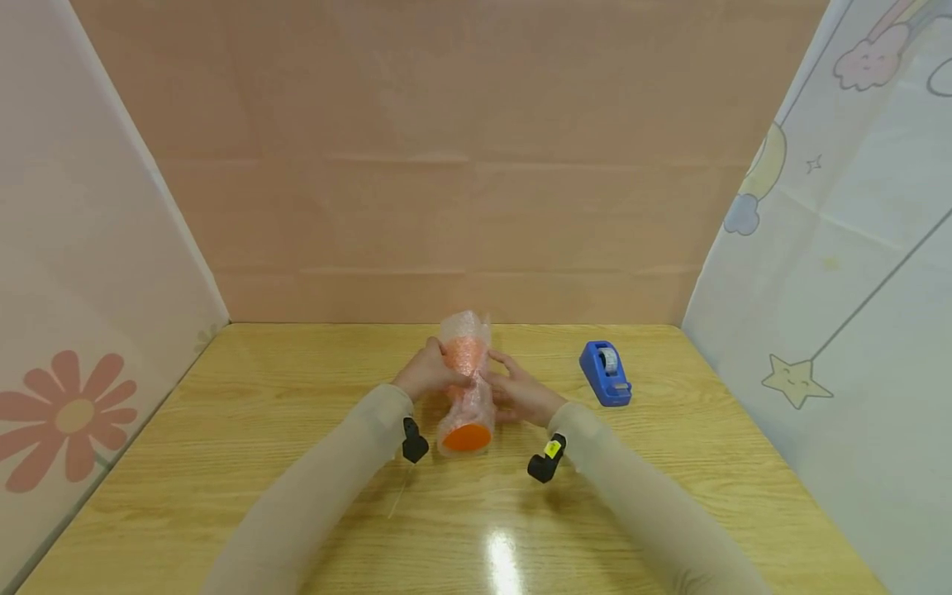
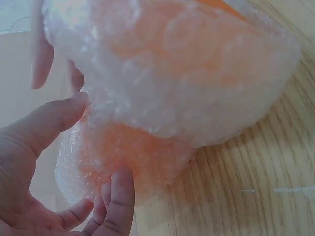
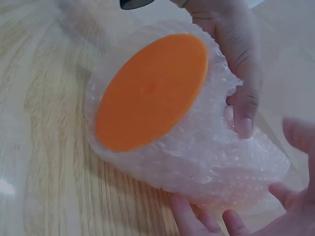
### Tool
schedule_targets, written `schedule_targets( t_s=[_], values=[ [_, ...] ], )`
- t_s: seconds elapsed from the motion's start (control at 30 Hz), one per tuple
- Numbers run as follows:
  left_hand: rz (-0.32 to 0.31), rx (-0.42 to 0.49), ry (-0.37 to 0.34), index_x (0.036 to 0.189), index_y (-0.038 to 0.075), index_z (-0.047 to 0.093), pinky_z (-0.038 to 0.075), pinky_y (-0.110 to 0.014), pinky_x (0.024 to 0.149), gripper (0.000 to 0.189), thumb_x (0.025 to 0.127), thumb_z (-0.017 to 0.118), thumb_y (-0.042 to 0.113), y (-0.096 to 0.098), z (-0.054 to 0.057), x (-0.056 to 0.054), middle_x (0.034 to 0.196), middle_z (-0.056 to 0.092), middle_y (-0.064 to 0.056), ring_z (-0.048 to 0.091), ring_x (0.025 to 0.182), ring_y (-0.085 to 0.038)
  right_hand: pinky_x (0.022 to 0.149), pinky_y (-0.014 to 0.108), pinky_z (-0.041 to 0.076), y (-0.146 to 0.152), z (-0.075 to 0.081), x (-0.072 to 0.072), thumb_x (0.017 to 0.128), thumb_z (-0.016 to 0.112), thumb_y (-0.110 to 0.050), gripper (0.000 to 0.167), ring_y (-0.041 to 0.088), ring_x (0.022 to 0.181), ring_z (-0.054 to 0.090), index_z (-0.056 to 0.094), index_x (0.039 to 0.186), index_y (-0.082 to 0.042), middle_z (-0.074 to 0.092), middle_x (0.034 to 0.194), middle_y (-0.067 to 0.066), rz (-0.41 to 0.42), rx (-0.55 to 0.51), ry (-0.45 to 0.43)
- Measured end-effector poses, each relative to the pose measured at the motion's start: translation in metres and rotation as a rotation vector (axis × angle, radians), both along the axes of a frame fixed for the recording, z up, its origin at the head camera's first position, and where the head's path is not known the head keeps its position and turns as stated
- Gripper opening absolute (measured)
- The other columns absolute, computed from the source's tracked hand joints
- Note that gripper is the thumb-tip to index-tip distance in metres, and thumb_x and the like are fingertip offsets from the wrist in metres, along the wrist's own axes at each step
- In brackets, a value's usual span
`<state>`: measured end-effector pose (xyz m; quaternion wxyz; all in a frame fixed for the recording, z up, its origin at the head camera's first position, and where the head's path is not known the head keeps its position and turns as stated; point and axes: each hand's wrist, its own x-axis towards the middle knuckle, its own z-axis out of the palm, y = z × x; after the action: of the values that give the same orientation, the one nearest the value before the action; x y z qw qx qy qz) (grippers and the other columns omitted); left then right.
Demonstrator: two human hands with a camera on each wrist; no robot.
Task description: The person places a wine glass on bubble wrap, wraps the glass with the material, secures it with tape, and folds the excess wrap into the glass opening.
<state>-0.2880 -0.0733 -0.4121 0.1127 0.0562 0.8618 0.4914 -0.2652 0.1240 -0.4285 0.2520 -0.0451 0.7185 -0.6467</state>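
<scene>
Looking down from the head, we find a wrapped orange object near the middle of the wooden table, lengthwise from the person, with its round orange end facing the near side. Cloudy bubble wrap goes around its body, which narrows between two wider ends; whether its whole length touches the wood, we cannot tell.

The left hand holds the object at its narrow part, and from the left wrist we see the thumb and fingers bent about the wrap. The right hand is at the opposite side with its fingers spread wide; from the right wrist we see its fingertips against the lower part of the wrap and its thumb standing apart.

To the right of the right hand, well apart from the object, we see a blue tape dispenser with a roll of tape in it. Both arms wear pale sleeves, and a small black device sits at each wrist, the right one bearing a yellow label. Behind the table we see a brownish backdrop, with a red flower on the left panel and a yellow star on the right one.
</scene>
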Motion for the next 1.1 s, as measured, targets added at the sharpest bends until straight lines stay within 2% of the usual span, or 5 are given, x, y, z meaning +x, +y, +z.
schedule_targets(
  t_s=[0.17, 0.37, 0.67, 0.83, 1.1],
  values=[
    [-0.001, -0.013, 0.018, 0.132, -0.004, 0.034, 0.05, -0.042, 0.091, 0.082, 0.071, 0.085, 0.021, 0.0, 0.001, 0.001, 0.121, 0.053, -0.018, 0.055, 0.107, -0.031, 0.085, 0.044, 0.053, -0.004, -0.003, -0.003, 0.101, 0.05, -0.03, 0.058, 0.036, 0.124, 0.052, 0.019, 0.15, -0.034, 0.041, 0.146, 0.02, -0.103, -0.095, -0.055],
    [0.003, 0.0, 0.004, 0.128, -0.002, 0.036, 0.051, -0.04, 0.088, 0.077, 0.072, 0.084, 0.021, 0.0, 0.002, 0.003, 0.119, 0.053, -0.017, 0.056, 0.106, -0.03, 0.075, 0.041, 0.056, -0.01, -0.011, -0.004, 0.1, 0.052, -0.02, 0.057, 0.029, 0.105, 0.061, 0.023, 0.146, -0.036, 0.046, 0.139, 0.021, -0.182, -0.083, -0.035],
    [0.004, -0.015, -0.023, 0.128, 0.001, 0.036, 0.049, -0.04, 0.091, 0.076, 0.074, 0.084, 0.024, -0.002, 0.002, 0.003, 0.121, 0.051, -0.015, 0.054, 0.108, -0.03, 0.073, 0.04, 0.056, -0.01, -0.011, -0.005, 0.099, 0.054, -0.022, 0.058, 0.029, 0.104, 0.061, 0.023, 0.145, -0.038, 0.044, 0.142, 0.018, -0.171, -0.068, -0.017],
    [0.002, -0.021, -0.027, 0.129, 0.001, 0.036, 0.049, -0.042, 0.091, 0.077, 0.074, 0.084, 0.026, -0.002, 0.003, 0.004, 0.123, 0.051, -0.016, 0.054, 0.107, -0.03, 0.074, 0.041, 0.056, -0.009, -0.011, -0.004, 0.1, 0.053, -0.021, 0.057, 0.028, 0.102, 0.062, 0.023, 0.145, -0.038, 0.047, 0.138, 0.02, -0.16, -0.089, -0.014],
    [-0.019, 0.049, -0.121, 0.138, 0.004, 0.023, 0.058, -0.042, 0.073, 0.086, 0.078, 0.081, 0.025, 0.0, -0.001, 0.007, 0.123, 0.05, -0.023, 0.066, 0.08, -0.028, 0.073, 0.041, 0.056, -0.009, -0.012, -0.003, 0.099, 0.054, -0.02, 0.06, 0.028, 0.1, 0.062, 0.022, 0.146, -0.037, 0.048, 0.137, 0.021, -0.16, -0.098, -0.007]
  ],
)
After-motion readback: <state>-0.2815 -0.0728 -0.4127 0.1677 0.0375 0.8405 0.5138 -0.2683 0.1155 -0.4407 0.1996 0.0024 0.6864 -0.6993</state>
